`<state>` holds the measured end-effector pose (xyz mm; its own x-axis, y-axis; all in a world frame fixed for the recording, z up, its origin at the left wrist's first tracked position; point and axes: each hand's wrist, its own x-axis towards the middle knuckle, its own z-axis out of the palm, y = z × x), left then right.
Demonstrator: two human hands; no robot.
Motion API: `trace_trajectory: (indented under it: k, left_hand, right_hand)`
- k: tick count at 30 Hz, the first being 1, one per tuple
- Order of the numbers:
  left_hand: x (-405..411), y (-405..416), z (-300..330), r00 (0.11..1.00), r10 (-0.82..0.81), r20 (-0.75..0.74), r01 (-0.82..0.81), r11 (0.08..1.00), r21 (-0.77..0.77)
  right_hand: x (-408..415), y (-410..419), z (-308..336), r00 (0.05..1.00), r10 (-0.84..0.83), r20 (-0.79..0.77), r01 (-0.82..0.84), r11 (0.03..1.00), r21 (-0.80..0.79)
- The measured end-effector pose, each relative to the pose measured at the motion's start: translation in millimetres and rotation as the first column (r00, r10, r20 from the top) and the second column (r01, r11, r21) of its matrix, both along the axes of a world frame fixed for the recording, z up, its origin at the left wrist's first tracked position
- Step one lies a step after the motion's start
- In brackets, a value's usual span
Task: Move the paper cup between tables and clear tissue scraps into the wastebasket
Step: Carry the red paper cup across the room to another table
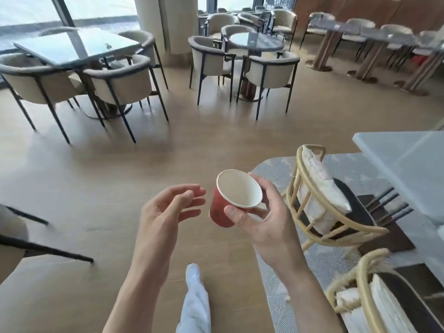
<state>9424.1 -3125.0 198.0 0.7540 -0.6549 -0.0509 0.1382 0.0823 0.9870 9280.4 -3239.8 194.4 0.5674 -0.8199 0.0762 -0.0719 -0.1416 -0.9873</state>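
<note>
A person's two bare forearms reach forward over a wooden floor (120,188). The right hand (262,219) holds a red paper cup (230,200) in the air at its rim, thumb on the near edge and fingers (259,181) curled round the far side; the cup tilts, its white inside facing the camera. The left hand (165,207) is just beside the cup, palm turned inward, fingers relaxed and holding nothing. A white surface (408,164) stands to the right.
</note>
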Motion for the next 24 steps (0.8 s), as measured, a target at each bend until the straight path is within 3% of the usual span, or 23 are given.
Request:
trace_trajectory:
  k: [10,15,24]
  left_hand:
    - [172.1,-257.9,20.5,0.983,-0.181,-0.028,0.180,0.983,-0.040]
    - [215.9,-356.2,33.4,0.959,-0.282,-0.018,0.282,0.959,-0.015]
    - [294.8,-561.3,-6.4,0.936,-0.352,-0.002,0.352,0.933,0.072]
  right_hand:
    - [159.7,-235.9,8.6,0.988,-0.140,-0.060,0.137,0.989,-0.051]
    - [192.7,-328.3,12.1,0.958,-0.275,-0.078,0.275,0.961,-0.016]
    - [249.6,-543.1,-23.9,0.886,-0.461,-0.050,0.461,0.887,-0.014]
